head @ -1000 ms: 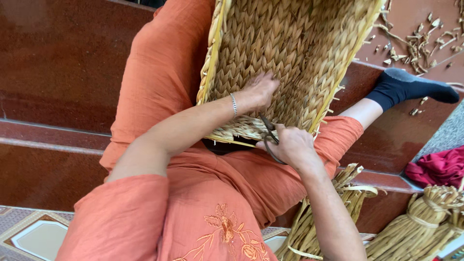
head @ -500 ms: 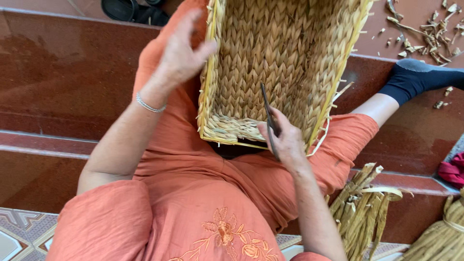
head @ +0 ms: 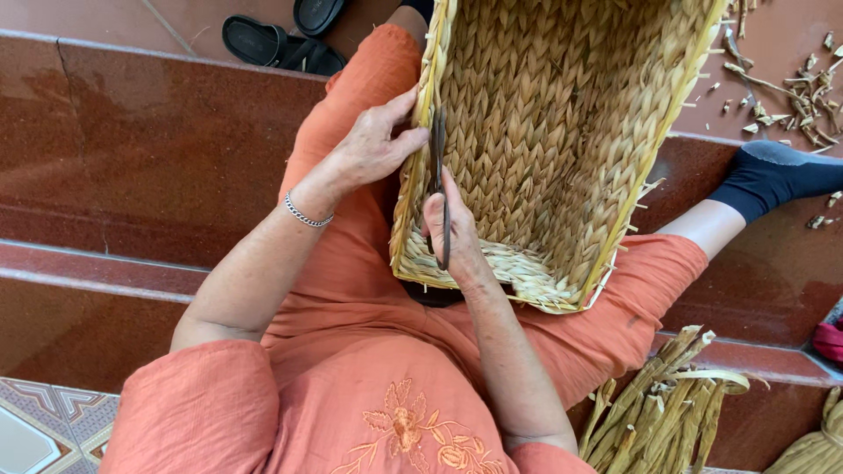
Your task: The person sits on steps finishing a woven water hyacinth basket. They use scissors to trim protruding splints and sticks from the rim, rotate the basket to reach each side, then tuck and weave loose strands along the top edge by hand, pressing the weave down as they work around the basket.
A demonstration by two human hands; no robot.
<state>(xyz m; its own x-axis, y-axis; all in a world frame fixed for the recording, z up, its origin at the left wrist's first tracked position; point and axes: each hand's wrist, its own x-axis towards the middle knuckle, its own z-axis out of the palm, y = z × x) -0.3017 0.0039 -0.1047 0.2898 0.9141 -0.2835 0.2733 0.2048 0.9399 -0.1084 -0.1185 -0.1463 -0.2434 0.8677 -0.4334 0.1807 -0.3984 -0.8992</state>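
Note:
A large woven straw basket rests on my lap, its open side facing me. My left hand grips the basket's left rim with thumb and fingers. My right hand is inside the basket near that rim, closed around dark metal scissors whose blades point up along the rim. A silver bracelet circles my left wrist. I wear orange clothes and sit on reddish-brown stone steps.
Black sandals lie on the step above left. Cut straw scraps litter the upper right. Bundles of straw stalks lean at lower right. My foot in a dark sock stretches right. A red cloth is at the right edge.
My left hand came down from the air and took the basket's left rim. My right hand moved the scissors left and up to that rim. The basket shifted closer.

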